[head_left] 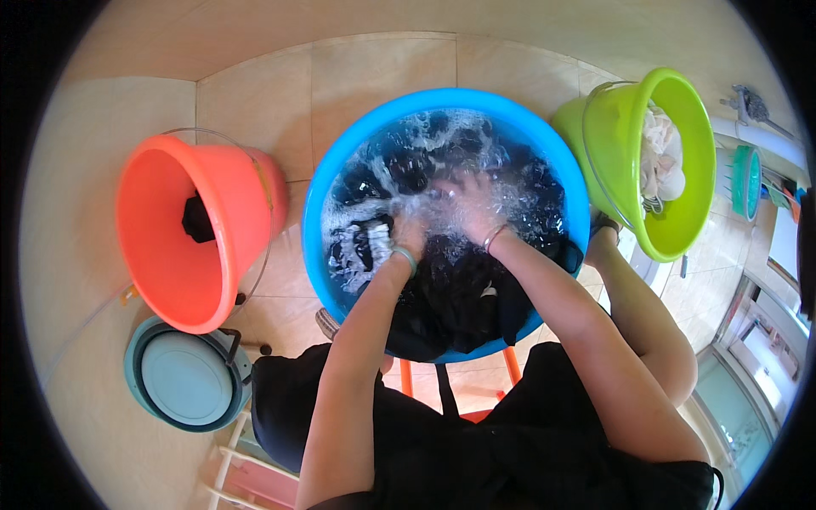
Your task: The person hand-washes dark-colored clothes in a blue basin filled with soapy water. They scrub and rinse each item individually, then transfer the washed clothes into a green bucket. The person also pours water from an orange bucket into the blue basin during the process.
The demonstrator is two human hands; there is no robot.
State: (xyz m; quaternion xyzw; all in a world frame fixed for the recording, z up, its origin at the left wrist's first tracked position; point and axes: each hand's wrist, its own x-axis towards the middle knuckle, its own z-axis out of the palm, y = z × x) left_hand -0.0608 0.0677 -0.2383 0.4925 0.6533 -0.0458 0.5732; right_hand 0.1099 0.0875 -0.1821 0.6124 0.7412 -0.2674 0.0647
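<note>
A round blue basin (315,229) holds foamy water and dark laundry (455,293), some of it rising above the surface. My left hand (410,231) reaches into the water beside a black-and-white cloth (359,251). Suds and fabric hide its fingers. Near the basin's middle, my right hand (473,208) is partly under splashing water, its blurred fingers stretched out over the dark cloth. I see nothing gripped in it. Each wrist wears a bracelet.
To the left, an orange bucket (161,263) tilts with a dark item inside; a grey-blue basin (187,378) lies below it. At the right stands a green bucket (595,136) with whitish cloth (661,153). Orange stool legs (512,365) show under the blue basin.
</note>
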